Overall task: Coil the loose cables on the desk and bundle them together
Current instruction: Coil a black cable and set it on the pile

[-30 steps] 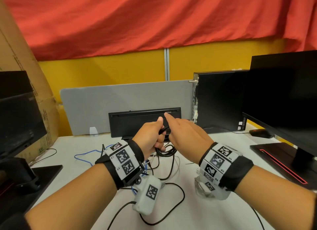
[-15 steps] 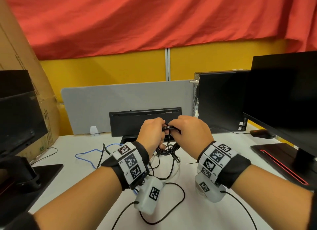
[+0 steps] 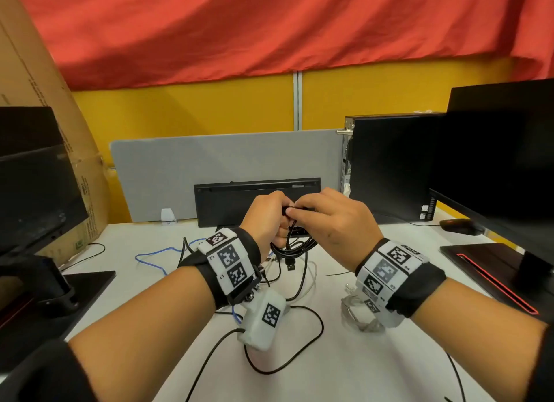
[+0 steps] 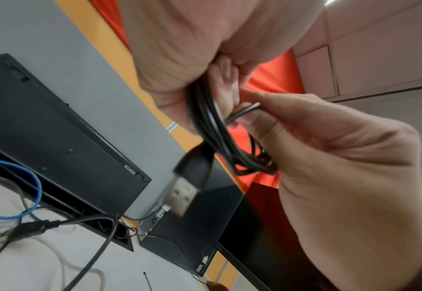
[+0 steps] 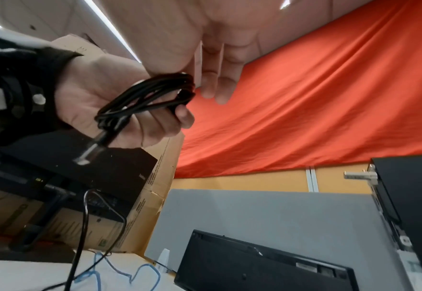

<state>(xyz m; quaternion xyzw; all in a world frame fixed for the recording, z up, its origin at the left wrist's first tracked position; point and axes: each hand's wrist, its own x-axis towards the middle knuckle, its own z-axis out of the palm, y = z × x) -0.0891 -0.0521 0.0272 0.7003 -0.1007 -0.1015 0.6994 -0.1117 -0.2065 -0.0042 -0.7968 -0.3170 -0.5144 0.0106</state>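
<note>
A black USB cable (image 3: 295, 247) is wound into a small coil that hangs above the white desk (image 3: 344, 371), its USB plug (image 3: 290, 265) dangling below. My left hand (image 3: 278, 218) grips the top of the coil (image 4: 204, 118) in a fist. My right hand (image 3: 296, 211) is right beside it, thumb and fingers pinching a strand of the same cable (image 4: 244, 111). In the right wrist view the coil (image 5: 150, 94) lies across my left palm and the plug (image 5: 90, 151) points down. Loose blue (image 3: 156, 253) and white (image 3: 311, 278) cables lie on the desk under the hands.
A black keyboard (image 3: 254, 200) stands on edge against a grey divider (image 3: 209, 167). A PC tower (image 3: 389, 167), a monitor (image 3: 494, 161) and a mouse (image 3: 458, 226) are on the right. Another monitor (image 3: 33, 185) and a cardboard box (image 3: 45, 101) are on the left.
My right index finger, stretched over the coil a second ago, has curled in and now pinches the strand. Both hands have closed together; the coil still hangs from my left fist.
</note>
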